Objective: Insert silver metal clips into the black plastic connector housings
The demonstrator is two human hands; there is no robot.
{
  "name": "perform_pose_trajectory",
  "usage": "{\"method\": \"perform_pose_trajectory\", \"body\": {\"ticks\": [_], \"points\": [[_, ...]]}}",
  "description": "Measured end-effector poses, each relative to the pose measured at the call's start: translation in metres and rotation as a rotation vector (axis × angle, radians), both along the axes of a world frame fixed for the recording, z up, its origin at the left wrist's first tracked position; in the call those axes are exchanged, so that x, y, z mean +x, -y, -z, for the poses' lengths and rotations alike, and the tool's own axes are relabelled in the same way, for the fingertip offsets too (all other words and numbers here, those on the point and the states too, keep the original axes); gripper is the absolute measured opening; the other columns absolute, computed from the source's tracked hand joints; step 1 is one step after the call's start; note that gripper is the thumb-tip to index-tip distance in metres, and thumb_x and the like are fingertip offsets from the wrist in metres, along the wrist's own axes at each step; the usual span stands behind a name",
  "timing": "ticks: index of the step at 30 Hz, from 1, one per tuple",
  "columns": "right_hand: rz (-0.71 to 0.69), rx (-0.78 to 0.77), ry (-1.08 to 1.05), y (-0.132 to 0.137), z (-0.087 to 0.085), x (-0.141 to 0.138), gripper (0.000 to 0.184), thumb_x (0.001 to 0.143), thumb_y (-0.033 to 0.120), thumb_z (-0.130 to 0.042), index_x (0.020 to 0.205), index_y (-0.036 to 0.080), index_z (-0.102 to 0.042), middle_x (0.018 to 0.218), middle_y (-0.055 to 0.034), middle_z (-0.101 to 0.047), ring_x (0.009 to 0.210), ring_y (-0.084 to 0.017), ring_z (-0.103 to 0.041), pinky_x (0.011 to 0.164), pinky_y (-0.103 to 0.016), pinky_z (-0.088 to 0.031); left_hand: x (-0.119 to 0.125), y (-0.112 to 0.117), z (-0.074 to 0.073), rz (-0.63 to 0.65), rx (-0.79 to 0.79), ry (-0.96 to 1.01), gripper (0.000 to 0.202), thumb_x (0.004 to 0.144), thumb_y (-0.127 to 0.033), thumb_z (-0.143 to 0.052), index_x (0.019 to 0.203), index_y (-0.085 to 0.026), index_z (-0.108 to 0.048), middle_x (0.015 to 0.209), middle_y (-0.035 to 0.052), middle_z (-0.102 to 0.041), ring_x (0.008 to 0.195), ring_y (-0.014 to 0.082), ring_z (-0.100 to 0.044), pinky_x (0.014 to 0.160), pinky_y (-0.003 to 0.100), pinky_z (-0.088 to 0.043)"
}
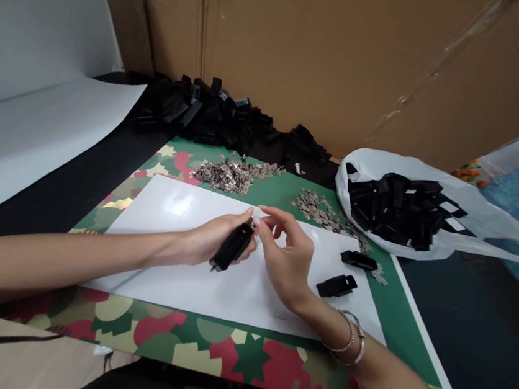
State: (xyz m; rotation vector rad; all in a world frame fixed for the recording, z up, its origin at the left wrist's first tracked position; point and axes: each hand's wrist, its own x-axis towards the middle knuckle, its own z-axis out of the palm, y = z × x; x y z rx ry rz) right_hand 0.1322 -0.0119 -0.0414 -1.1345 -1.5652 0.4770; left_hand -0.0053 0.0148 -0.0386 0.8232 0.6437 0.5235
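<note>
My left hand (pixel 217 238) is closed around a black plastic housing (pixel 233 246), which it holds tilted above a white sheet (pixel 160 283). A small metal bit sticks out of the housing's lower end. At its upper end my right hand (pixel 286 247) pinches with thumb and forefinger, close against the left thumb. What sits between those fingertips is too small to make out. Right of my right hand, two more black housings, a nearer one (pixel 337 285) and a farther one (pixel 359 260), lie on the sheet.
Small metal pieces lie in a left heap (pixel 228 175) and a right heap (pixel 321 209) on the green patterned board (pixel 283 188). A white plastic bag (pixel 483 245) full of black housings stands at the right. Behind are a pile of black parts (pixel 203 113) and a cardboard wall (pixel 303 56).
</note>
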Motion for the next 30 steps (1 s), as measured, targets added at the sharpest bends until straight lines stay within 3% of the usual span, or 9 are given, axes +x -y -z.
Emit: {"method": "perform_pose_trajectory", "body": {"ticks": [9,11,14,17,21,26,30], "points": [[-0.047,0.321,0.206,-0.001,0.014,-0.004,0.012,0.083,0.009,-0.052,0.088,0.016,-0.06,0.067,-0.002,-0.058,0.061,-0.013,-0.049,0.058,-0.028,-0.043,0.0,-0.001,0.006,-0.029,0.008,-0.028,0.045,0.091,-0.05,-0.036,0.067,-0.014,-0.052,0.046,-0.0013,-0.048,0.041,0.009,-0.041,0.039,0.02,-0.028],[-0.072,0.245,0.198,-0.002,0.011,-0.002,0.01,0.083,0.01,-0.052,0.085,0.017,-0.06,0.066,-0.0014,-0.057,0.062,-0.013,-0.049,0.059,-0.028,-0.042,0.0,-0.001,0.005,-0.034,0.011,-0.036,0.045,0.09,-0.051,-0.037,0.067,-0.015,-0.051,0.046,-0.0015,-0.048,0.041,0.0092,-0.041,0.039,0.02,-0.028],[-0.188,-0.028,0.149,-0.007,-0.001,0.008,0.006,0.082,0.017,-0.057,0.087,0.018,-0.061,0.071,-0.0004,-0.058,0.067,-0.013,-0.051,0.06,-0.026,-0.042,-0.001,-0.001,0.002,-0.036,-0.014,-0.021,0.042,0.09,-0.053,-0.036,0.073,-0.017,-0.049,0.045,-0.0028,-0.047,0.039,0.0083,-0.037,0.038,0.019,-0.026],[-0.372,-0.218,0.152,-0.014,-0.013,0.021,0.022,0.078,0.025,-0.065,0.099,0.02,-0.06,0.088,-0.002,-0.06,0.074,-0.013,-0.052,0.064,-0.026,-0.042,-0.004,-0.002,0.001,0.003,-0.053,0.021,0.04,0.089,-0.056,-0.035,0.081,-0.019,-0.047,0.046,-0.0043,-0.046,0.037,0.0073,-0.033,0.036,0.017,-0.024],[-0.555,-0.224,0.219,-0.019,-0.017,0.029,0.032,0.07,0.025,-0.073,0.1,0.025,-0.061,0.099,-0.0015,-0.061,0.085,-0.015,-0.052,0.074,-0.029,-0.041,-0.009,-0.007,0.005,0.144,-0.074,0.056,0.051,0.085,-0.066,-0.027,0.089,-0.019,-0.049,0.047,-0.0036,-0.046,0.033,0.0072,-0.03,0.032,0.018,-0.019],[-0.622,-0.263,0.131,-0.017,-0.012,0.025,0.02,0.072,0.025,-0.072,0.09,0.024,-0.062,0.094,-0.0011,-0.064,0.083,-0.014,-0.052,0.069,-0.027,-0.042,-0.008,-0.011,0.008,0.311,-0.011,0.074,0.069,0.079,-0.075,-0.015,0.065,-0.017,-0.048,0.042,-0.0034,-0.038,0.031,0.0068,-0.028,0.03,0.02,-0.017],[-0.621,-0.079,0.203,-0.013,-0.017,0.028,0.017,0.075,0.029,-0.069,0.089,0.021,-0.063,0.088,-0.0031,-0.066,0.075,-0.015,-0.052,0.066,-0.029,-0.042,-0.008,-0.013,-0.009,0.461,0.059,-0.009,0.073,0.079,-0.075,-0.009,0.062,-0.017,-0.049,0.044,0.0011,-0.047,0.035,0.0103,-0.036,0.033,0.023,-0.024]]}}
